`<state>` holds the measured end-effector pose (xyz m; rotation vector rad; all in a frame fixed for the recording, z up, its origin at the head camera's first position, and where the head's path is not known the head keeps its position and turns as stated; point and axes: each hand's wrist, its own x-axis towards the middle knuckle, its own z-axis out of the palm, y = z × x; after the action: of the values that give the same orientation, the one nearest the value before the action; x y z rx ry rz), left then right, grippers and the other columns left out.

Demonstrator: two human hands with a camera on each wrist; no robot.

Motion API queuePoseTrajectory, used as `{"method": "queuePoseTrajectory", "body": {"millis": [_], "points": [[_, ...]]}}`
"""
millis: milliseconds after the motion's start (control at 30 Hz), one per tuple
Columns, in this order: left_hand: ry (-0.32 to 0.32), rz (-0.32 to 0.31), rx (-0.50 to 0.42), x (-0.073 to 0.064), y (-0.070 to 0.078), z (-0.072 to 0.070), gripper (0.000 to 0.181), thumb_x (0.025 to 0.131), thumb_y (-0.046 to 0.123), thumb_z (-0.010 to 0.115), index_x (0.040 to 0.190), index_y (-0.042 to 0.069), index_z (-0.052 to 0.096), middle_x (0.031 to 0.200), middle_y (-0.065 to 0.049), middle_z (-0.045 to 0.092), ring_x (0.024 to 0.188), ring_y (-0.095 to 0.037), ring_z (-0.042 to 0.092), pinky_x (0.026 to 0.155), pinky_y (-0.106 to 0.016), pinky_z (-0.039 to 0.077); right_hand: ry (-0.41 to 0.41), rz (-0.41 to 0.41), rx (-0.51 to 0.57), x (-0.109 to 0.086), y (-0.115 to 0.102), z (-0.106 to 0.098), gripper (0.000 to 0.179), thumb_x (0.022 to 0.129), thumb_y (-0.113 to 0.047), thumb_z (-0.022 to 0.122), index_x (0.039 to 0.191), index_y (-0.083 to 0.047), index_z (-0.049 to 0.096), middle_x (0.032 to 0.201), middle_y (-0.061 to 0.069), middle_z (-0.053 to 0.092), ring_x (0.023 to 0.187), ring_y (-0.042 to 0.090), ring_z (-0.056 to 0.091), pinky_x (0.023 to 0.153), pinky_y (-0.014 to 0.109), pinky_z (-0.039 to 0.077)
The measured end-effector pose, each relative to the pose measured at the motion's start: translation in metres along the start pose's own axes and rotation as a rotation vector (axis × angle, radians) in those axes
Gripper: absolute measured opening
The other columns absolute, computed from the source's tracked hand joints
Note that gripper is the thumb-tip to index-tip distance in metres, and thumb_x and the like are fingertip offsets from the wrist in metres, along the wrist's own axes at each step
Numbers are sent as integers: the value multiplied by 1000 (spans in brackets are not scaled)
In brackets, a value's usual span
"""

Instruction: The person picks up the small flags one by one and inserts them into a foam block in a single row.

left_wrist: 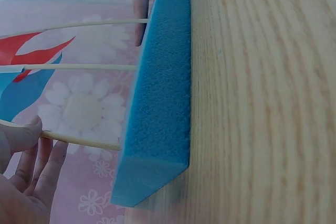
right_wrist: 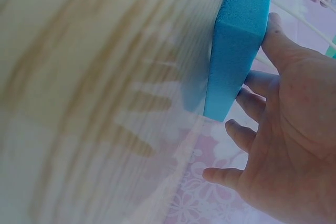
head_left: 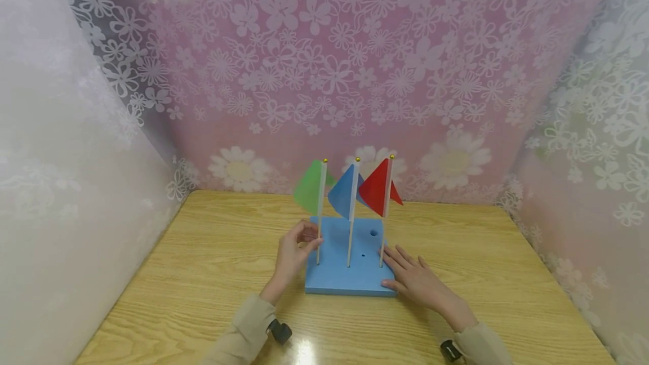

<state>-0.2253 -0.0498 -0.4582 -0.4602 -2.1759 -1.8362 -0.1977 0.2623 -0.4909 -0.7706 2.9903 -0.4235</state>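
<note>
A blue foam block (head_left: 332, 281) lies flat on the table with three stick flags upright along its front part. These are a green flag (head_left: 308, 189) on the left, a blue flag (head_left: 343, 195) in the middle and a red flag (head_left: 375, 189) on the right. My left hand (head_left: 291, 252) pinches the green flag's stick (left_wrist: 84, 140) between thumb and fingers, partway up above the foam. At the block's right edge my right hand (head_left: 418, 283) rests with fingers spread. Its thumb and nearer fingers touch the foam side (right_wrist: 236, 51).
The wooden table (head_left: 213, 275) extends around the block. Flower-patterned fabric (head_left: 324, 72) walls it in at the back and on both sides. Two holes, one larger hole (head_left: 373, 232) and one small hole (head_left: 363, 255), show in the block's top.
</note>
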Motion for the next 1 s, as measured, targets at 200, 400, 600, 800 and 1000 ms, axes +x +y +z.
{"method": "queuePoseTrajectory", "body": {"millis": [200,400,600,800,1000], "points": [[15,-11,42,5,-28,4,19,87,-1,77,101,8,67,95,-10,74,89,-27,72,74,-26,61,3,4,-13,0,0,0,70,101,-46,57,156,-7,38,162,15,34,149,44,28,104,81,26],[9,-2,54,5,-29,4,18,88,-1,77,103,3,67,97,-9,74,90,-25,70,73,-30,62,8,1,5,2,0,0,71,101,-47,57,156,-6,39,162,16,35,149,45,28,104,82,26],[-6,-18,71,5,-33,5,20,89,0,75,107,3,69,99,-7,73,94,-24,68,74,-34,61,7,8,37,5,3,1,75,98,-50,60,156,-7,39,162,15,35,149,46,27,104,82,26],[-42,-16,47,6,-33,5,25,90,-1,75,114,3,70,108,-11,74,100,-28,68,80,-40,62,27,17,52,7,4,1,76,95,-47,66,154,-7,43,160,17,38,148,47,28,105,81,27],[-107,14,118,8,-32,-4,35,93,13,75,126,4,67,124,-13,70,116,-33,64,94,-51,56,76,14,96,8,5,-4,72,96,-41,68,153,-5,43,160,18,37,148,48,27,106,80,26]]}}
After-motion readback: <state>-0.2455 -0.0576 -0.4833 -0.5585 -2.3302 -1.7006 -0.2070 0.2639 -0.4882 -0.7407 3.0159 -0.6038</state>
